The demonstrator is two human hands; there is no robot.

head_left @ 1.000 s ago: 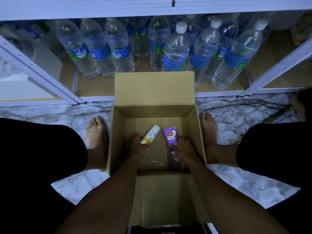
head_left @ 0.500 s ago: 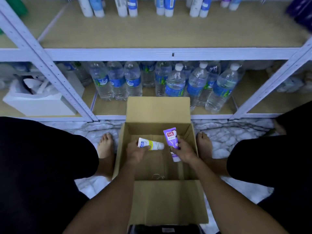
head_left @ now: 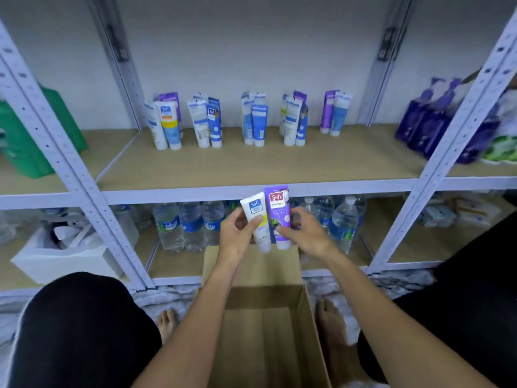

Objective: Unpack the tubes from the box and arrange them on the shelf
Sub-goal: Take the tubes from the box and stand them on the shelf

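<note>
holding two safi tubes upright and side by side, you have them raised above the open cardboard box (head_left: 311, 331), level with the front edge of the middle shelf (head_left: 251, 166). your left hand (head_left: 237, 238) grips the white tube (head_left: 255, 210), fingers (head_left: 234, 219) curled round its lower half. your right hand (head_left: 306, 238) grips the purple tube (head_left: 278, 208) the same way, fingers wrapped round its body. the two tubes touch along their sides, caps pointing down. further back on that shelf, groups of other tubes (head_left: 207, 123) stand on their caps in a row near the wall. the box sits on the marble floor (head_left: 335, 284) between your bare feet. water bottles (head_left: 191, 225) fill the lower shelf behind your hands.
</note>
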